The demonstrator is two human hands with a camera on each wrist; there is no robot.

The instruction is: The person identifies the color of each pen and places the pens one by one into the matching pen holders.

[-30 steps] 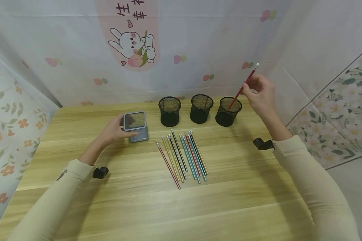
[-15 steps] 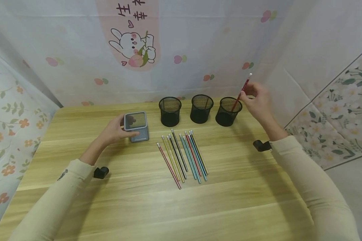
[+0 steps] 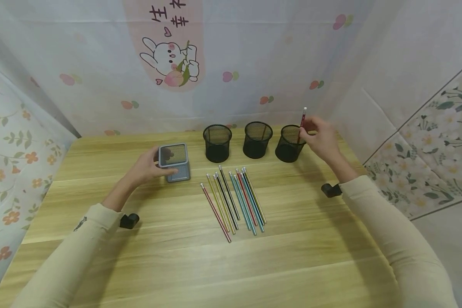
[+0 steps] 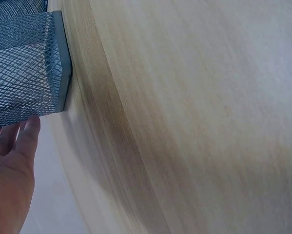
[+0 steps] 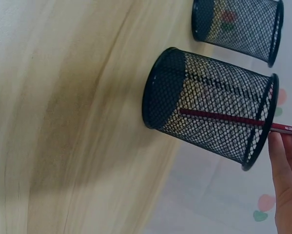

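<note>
Red pencil (image 3: 302, 119), eraser end up, stands partly inside the end cup (image 3: 287, 152) in the head view, pinched between thumb and fingers of the right hand (image 3: 321, 136). The middle cup (image 3: 256, 148) is just left of the end cup; loose pencils (image 3: 231, 199) lie to its front left. The curtain (image 3: 281, 72) hangs close behind it, so lifting away towards its front right, over bare tabletop (image 3: 304, 239), looks the safest way out.

In the left wrist view, the left hand (image 4: 11, 170) is clamped round a grey mesh holder (image 4: 24, 68), well left of the end cup.

In the right wrist view, the pencil's lower end shows through the end cup's mesh; whether it touches the floor, I cannot tell. With fingertips just beside the rim, lowering gently before letting go should avoid tipping the cup.
</note>
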